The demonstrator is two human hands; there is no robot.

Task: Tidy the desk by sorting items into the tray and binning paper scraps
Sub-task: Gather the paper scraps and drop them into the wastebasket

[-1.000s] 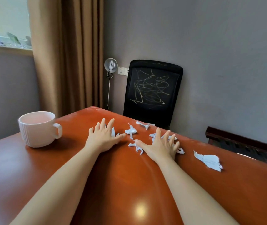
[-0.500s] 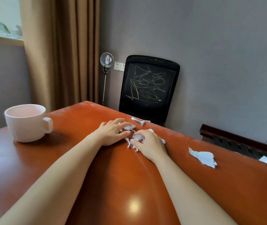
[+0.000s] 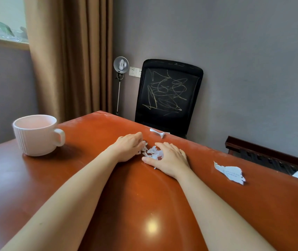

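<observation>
Left hand (image 3: 129, 147) and right hand (image 3: 170, 159) partly hide the paper scraps (image 3: 152, 152).
</observation>
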